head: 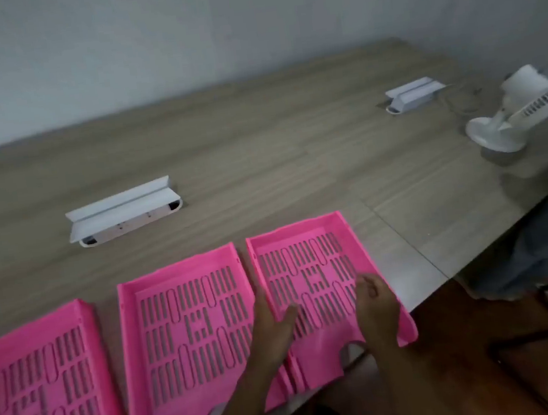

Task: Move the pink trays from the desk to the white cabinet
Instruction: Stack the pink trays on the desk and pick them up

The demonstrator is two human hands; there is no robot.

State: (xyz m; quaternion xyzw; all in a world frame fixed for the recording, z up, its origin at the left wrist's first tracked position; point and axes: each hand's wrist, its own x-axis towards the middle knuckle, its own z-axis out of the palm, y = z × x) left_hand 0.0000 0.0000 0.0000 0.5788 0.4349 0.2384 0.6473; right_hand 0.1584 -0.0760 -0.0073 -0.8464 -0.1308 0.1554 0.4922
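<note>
From the head camera, three pink trays lie side by side along the near edge of the wooden desk point(258, 147). The left tray point(36, 391) is cut off by the frame; the middle tray point(190, 328) sits just beside the right tray point(311, 271), which hangs slightly over the desk's near edge. The left hand point(273, 328) clasps the right tray's left wall, thumb resting inside on the slotted floor. The right hand point(374, 302) grips its right wall, fingers curled over the rim. Farther back stand two white cable boxes, one point(121, 212) at centre-left, the other point(414, 95) far right. A small white fan point(509, 113) stands at the right edge.
</note>
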